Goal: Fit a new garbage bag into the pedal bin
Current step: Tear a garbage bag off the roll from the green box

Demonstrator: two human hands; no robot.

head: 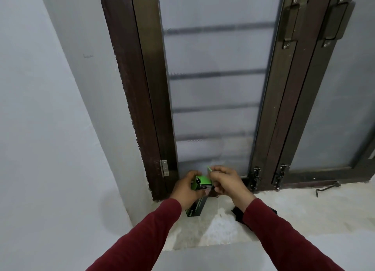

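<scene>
A green and black garbage-bag box point(196, 206) stands tilted on the stone window sill point(304, 211), its top end open. My left hand point(187, 186) grips the box near its green top. My right hand point(227, 181) pinches the box's green flap at the open end. Black bag material shows in the opening between my two hands. A black piece point(238, 213) lies on the sill, partly hidden under my right sleeve. No pedal bin is in view.
A dark brown window frame point(142, 88) with mesh panels rises right behind the box. Latch bolts point(256, 178) sit at the frame's foot. A dark metal hook point(326, 187) lies on the sill at right. A white wall point(50, 128) closes the left side.
</scene>
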